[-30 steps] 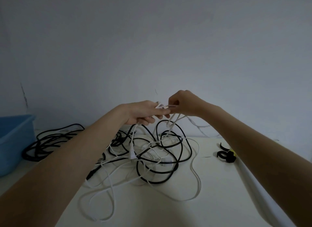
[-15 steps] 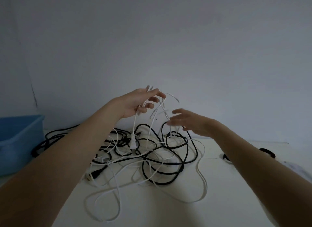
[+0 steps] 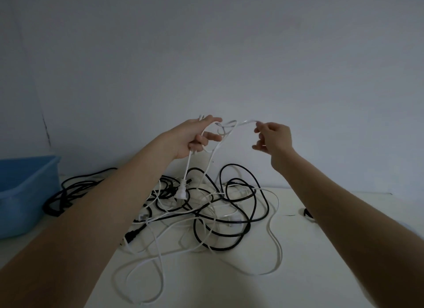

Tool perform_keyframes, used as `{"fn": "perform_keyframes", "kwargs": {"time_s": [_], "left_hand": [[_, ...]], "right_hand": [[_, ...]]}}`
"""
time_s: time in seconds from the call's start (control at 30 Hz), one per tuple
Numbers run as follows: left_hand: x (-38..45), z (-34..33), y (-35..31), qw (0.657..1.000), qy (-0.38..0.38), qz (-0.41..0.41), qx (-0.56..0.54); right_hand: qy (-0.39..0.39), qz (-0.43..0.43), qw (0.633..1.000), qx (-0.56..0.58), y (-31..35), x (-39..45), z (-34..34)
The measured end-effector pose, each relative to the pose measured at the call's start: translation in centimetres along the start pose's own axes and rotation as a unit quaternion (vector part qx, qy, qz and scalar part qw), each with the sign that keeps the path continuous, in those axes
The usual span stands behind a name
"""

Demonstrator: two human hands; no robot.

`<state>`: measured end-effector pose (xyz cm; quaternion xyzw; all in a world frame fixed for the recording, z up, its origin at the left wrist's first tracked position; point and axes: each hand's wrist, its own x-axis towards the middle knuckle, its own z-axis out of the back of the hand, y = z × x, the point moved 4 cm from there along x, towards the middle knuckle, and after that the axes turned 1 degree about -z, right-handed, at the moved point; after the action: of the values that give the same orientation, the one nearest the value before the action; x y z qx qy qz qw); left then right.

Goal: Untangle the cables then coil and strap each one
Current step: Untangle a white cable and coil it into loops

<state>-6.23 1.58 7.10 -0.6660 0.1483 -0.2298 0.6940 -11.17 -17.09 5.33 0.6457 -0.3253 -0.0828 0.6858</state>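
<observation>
A tangle of black and white cables [image 3: 206, 216] lies on the white table [image 3: 309, 273]. My left hand [image 3: 195, 138] is raised above it, shut on loops of a thin white cable [image 3: 227, 126], and a white plug [image 3: 181, 192] hangs from that hand on its cord. My right hand [image 3: 274, 136] pinches the same white cable's strand at its fingertips, level with the left hand and a short way to its right. A flat white cable [image 3: 275, 241] loops out over the table on the right.
A blue plastic bin [image 3: 25, 190] stands at the left edge. A separate bundle of black cable [image 3: 68, 193] lies beside it. A black strap [image 3: 307, 213] peeks out behind my right forearm. A plain wall rises just behind the table.
Both hands rose from touching each other and parted. The left kept the white loops while the right let go, then pinched the strand again further right.
</observation>
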Motion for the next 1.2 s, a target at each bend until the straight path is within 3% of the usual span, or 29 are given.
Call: {"fn": "perform_keyframes", "kwargs": {"time_s": [0.1,0.23,0.33,0.43,0.57,0.67,0.73,0.83,0.9,0.97,1.07,1.2], "left_hand": [[0.4,0.2,-0.6,0.998,-0.030,-0.017,0.045],[0.2,0.9,-0.4,0.993,-0.036,-0.034,0.106],[-0.1,0.1,-0.2,0.992,-0.001,-0.045,0.114],[-0.2,-0.8,-0.4,0.993,0.025,-0.051,0.100],[0.0,-1.2,-0.8,0.990,0.001,-0.071,0.126],[0.5,-0.8,-0.8,0.980,-0.020,-0.091,0.174],[0.8,-0.8,-0.5,0.973,-0.021,-0.099,0.206],[1.1,-1.5,-0.1,0.974,-0.023,-0.103,0.203],[1.5,-0.8,-0.1,0.985,-0.072,-0.083,0.130],[2.0,1.0,0.0,0.991,-0.124,-0.046,0.009],[2.1,2.5,-0.1,0.983,-0.116,-0.019,-0.140],[1.6,1.4,-0.7,0.986,-0.078,-0.045,-0.138]], "right_hand": [[0.047,-0.014,0.998,0.041,0.4,0.1,-0.7],[0.087,0.018,0.994,-0.060,0.0,0.0,-0.5],[0.165,-0.032,0.975,-0.142,-0.6,-0.4,-1.0],[0.210,-0.081,0.967,-0.119,-0.6,-0.9,-2.3],[0.170,-0.097,0.981,-0.013,0.0,-1.4,-3.1],[0.189,-0.107,0.970,0.105,0.7,-1.6,-3.2],[0.191,-0.083,0.975,0.083,1.3,-1.6,-3.3],[0.080,-0.025,0.995,0.057,1.7,-1.1,-3.2],[0.025,-0.003,0.998,0.060,1.8,-1.0,-2.5],[0.023,0.044,0.997,-0.057,1.9,-0.8,-1.7],[0.108,-0.004,0.960,-0.260,0.5,-1.1,-1.2],[0.308,-0.165,0.894,-0.280,-1.7,-2.8,-2.2]]}}
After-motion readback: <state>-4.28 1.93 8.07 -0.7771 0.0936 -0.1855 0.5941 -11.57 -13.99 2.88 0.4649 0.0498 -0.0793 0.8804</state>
